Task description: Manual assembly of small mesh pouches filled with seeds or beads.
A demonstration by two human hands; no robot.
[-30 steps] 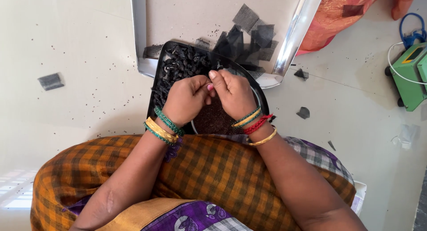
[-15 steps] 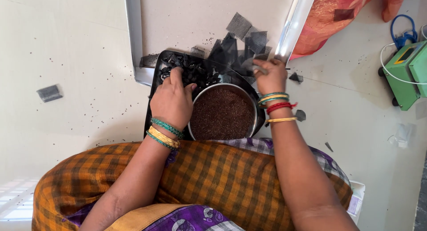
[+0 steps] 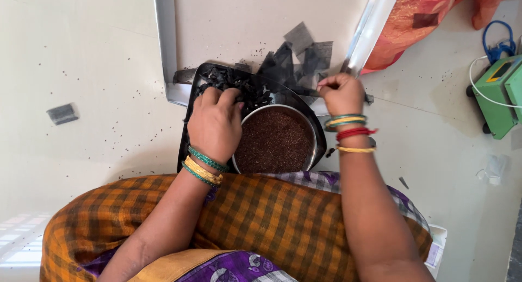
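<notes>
A black tray (image 3: 190, 127) lies on the floor in front of my lap. In it stands a round steel bowl (image 3: 311, 146) full of dark brown seeds, with a heap of small black pieces (image 3: 255, 92) behind it. My left hand (image 3: 216, 124) rests palm down on the heap at the bowl's left rim, fingers curled into the pieces. My right hand (image 3: 341, 94) is over the tray's far right corner, fingers pinched together beside a pile of dark mesh squares (image 3: 299, 56); what it pinches is too small to tell.
A long steel tray (image 3: 166, 48) with a pale inside lies beyond the black tray. One mesh square (image 3: 62, 113) lies apart on the floor at left. A green device with a blue cord (image 3: 497, 92) stands at right, orange cloth (image 3: 429, 26) at top right.
My hands were together over the bowl a second ago. The right hand has moved out to the mesh squares at the right; the left has gone to the black heap, uncovering the bowl.
</notes>
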